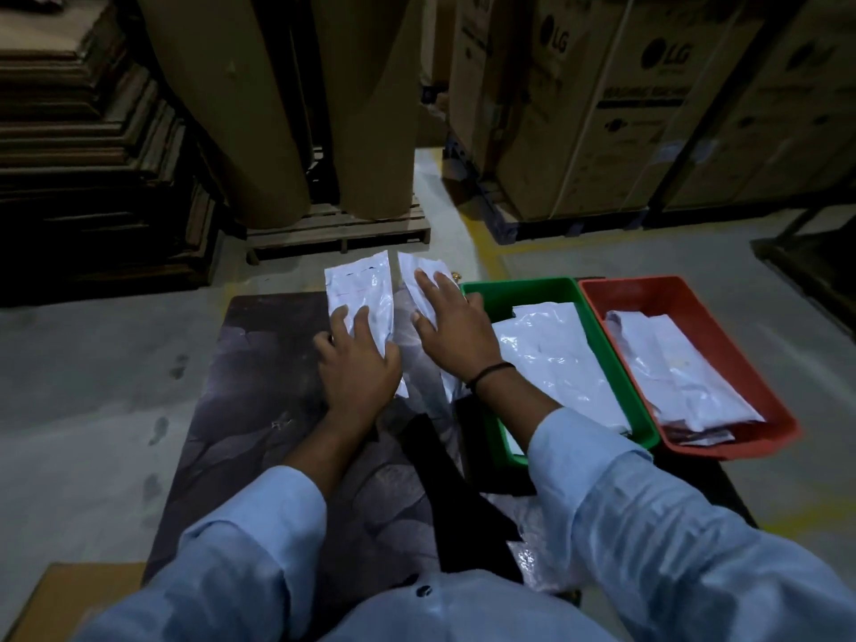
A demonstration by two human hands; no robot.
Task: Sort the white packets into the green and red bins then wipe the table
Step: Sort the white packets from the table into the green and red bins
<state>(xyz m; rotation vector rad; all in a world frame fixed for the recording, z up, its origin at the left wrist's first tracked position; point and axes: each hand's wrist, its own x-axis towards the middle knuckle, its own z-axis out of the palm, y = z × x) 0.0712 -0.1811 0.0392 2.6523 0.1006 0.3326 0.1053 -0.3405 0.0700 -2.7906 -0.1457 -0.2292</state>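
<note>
Pressing flat on two white packets at the far edge of the table (241,410), the person is working through the sorting step. The left hand (356,363) is lying on the left packet (366,289) with fingers spread and straight, clamping nothing. Just beside it, the right packet (417,271) is lying under the right hand (451,326), whose fingers are likewise extended and not curled round it. Both packets are overhanging the far table edge, side by side with a narrow gap between them. Just right of the right hand, the green bin (523,289) is already holding white packets; the red bin (648,287) is sitting close beside it, also holding several.

Procedure, as a judgement:
- The packet markings are too blurred to read here, so each is needing a check before binning.
- The film is looking thin and slick. Sliding a packet back, then pinching a lifted edge, is probably giving the surest pick.
- Wiping is not yet begun.
</note>
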